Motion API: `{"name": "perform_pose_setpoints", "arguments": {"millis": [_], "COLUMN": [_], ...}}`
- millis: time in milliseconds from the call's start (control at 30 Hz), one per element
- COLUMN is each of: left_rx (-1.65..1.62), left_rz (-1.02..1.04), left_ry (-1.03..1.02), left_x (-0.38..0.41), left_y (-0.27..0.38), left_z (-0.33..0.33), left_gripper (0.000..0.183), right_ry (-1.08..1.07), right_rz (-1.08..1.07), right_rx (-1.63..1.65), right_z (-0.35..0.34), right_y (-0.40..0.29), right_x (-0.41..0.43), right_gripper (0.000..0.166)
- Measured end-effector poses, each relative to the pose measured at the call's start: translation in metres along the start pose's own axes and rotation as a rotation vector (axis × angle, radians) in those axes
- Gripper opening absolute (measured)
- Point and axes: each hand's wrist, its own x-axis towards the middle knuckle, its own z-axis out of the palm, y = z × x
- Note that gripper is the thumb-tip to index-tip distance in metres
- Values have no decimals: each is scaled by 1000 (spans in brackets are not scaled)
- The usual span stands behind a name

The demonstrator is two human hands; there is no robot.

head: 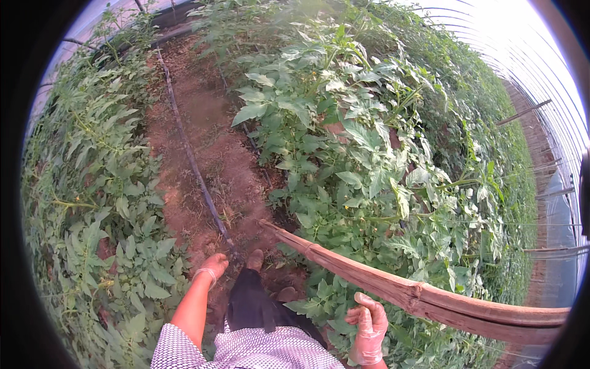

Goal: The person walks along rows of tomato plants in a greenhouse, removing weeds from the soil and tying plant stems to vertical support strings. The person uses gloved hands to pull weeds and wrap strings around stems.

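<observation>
Thin clear gloves cover both of my hands. My left hand [213, 267] hangs over the soil path beside a dark drip hose [196, 168], its fingers curled; whether anything is inside them cannot be told. My right hand [369, 327] is raised at the lower right, fingers bent and partly apart, with nothing visible in it. Just above it a split bamboo pole [415, 293] slants from the path to the right rim, apart from the fingers. Tomato plants [295, 152] with green leaves and small yellow flowers stand beyond the pole.
Another row of tomato plants [115, 193] lines the left side. Between the rows runs a reddish soil path [207, 106], where my shoe [255, 259] stands. A second thin hose [251, 138] lies along the right row. The ribbed plastic greenhouse cover [516, 32] curves over the right.
</observation>
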Motion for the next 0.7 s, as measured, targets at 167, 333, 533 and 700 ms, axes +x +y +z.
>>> {"name": "perform_pose_setpoints", "arguments": {"millis": [167, 333, 533, 700], "left_rx": [-360, -767, -718, -786], "left_rz": [-73, -139, -284, -271], "left_ry": [66, 233, 454, 565], "left_x": [-53, -121, -210, -257], "left_y": [-65, -102, -165, -217], "left_z": [68, 147, 247, 301], "left_gripper": [40, 32, 33, 35], "right_ry": [-548, -843, -1012, -1202], "right_rz": [64, -80, -111, -109], "right_rx": [-117, -247, -292, -365], "right_z": [-1, -14, -35, -44], "right_y": [40, 71, 106, 122], "right_x": [-8, -24, -60, -82], "right_gripper": [24, 23, 20, 22]}}
